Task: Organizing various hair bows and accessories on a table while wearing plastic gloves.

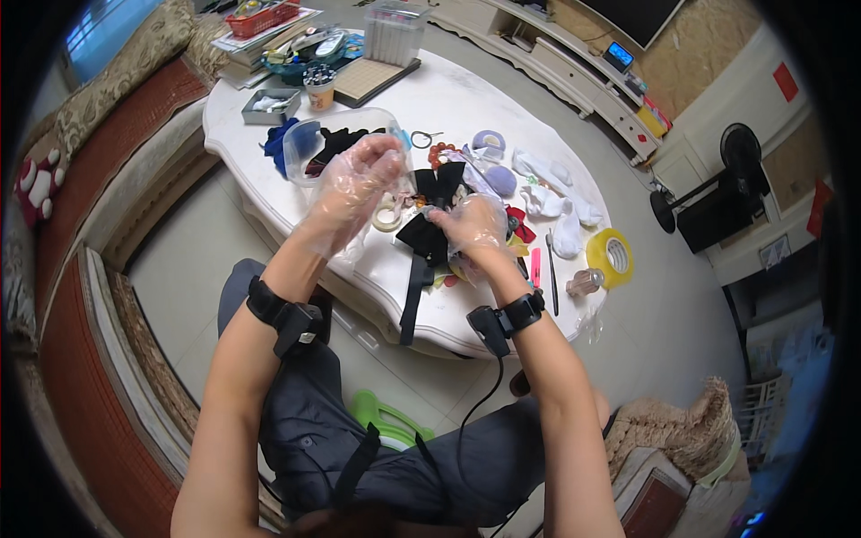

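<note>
Both of my hands wear clear plastic gloves. My left hand is raised at the near right side of a clear plastic container, its fingers curled inward. Whether anything is between those fingers cannot be made out. Black fabric lies inside the container. My right hand grips a black fabric bow with a long ribbon tail hanging over the table's near edge. Small coloured pieces lie beneath that hand, partly hidden. A roll of cream tape sits between the hands.
On the white table are white socks, a yellow tape roll, a small glass jar and a bead bracelet. At the far end are a metal tin, a cup and a clear box. A green stool stands below.
</note>
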